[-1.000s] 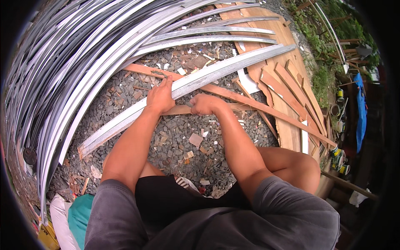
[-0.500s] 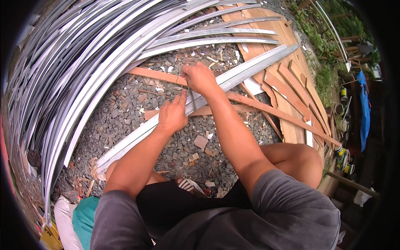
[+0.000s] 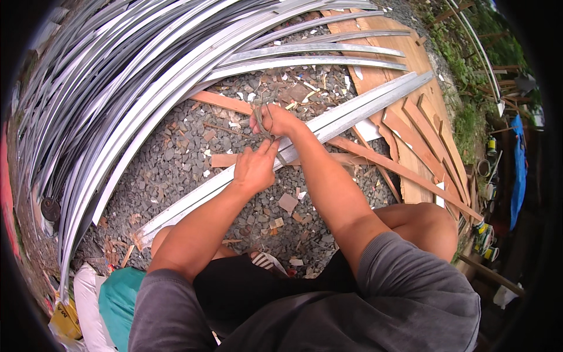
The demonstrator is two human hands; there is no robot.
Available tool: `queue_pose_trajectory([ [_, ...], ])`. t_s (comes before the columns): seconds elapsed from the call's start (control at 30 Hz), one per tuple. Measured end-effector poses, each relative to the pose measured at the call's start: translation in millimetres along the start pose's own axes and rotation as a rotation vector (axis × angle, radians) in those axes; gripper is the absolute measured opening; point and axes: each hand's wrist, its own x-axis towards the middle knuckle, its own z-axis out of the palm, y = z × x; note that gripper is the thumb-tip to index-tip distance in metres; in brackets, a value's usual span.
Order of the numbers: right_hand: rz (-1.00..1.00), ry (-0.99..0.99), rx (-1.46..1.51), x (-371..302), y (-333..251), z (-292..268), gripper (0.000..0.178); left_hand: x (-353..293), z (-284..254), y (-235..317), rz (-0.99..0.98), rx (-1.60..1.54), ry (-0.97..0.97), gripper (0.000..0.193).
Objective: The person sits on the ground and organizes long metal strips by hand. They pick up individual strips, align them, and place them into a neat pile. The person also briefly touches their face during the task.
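Two long silvery metal channels [image 3: 193, 202] lie side by side, slanting from near my left knee up to the far right. A thin grey-brown cord [image 3: 280, 157] passes over them near their middle, with loose loops rising by my fingers. My right hand [image 3: 278, 121] is closed on the looped cord just beyond the channels' far edge. Right below it, my left hand [image 3: 254, 168] rests against the channels, its fingertips pinched on the cord close to the metal. The fingertips of both hands are partly hidden.
A large heap of bent-looking metal strips [image 3: 135, 100] fills the left and far side. Wooden slats [image 3: 404, 166] and a plywood sheet [image 3: 381, 82] lie at the right. Gravel [image 3: 176, 152] with scraps covers the ground. A white sack [image 3: 91, 305] and green cloth [image 3: 120, 302] sit lower left.
My right hand has turned and come down nearer the channels, and cord loops now show around its fingers. My left hand's fingers have drawn in beside it. The whole view has shifted slightly.
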Motion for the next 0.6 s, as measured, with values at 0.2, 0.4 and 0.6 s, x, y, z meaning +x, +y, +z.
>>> queue_pose_trajectory([
  [0.2, -0.162, 0.522, -0.645, -15, -20, 14, 0.019, 9, -1, -6, -0.049, -0.067, -0.053, 0.068],
  [0.4, 0.408, -0.138, -0.216, -76, -42, -40, 0.021, 28, -10, -29, -0.119, -0.159, -0.060, 0.067],
  [0.6, 0.550, -0.205, -0.489, -104, 34, -2, 0.023, 38, -21, -36, -0.144, -0.195, -0.065, 0.061],
])
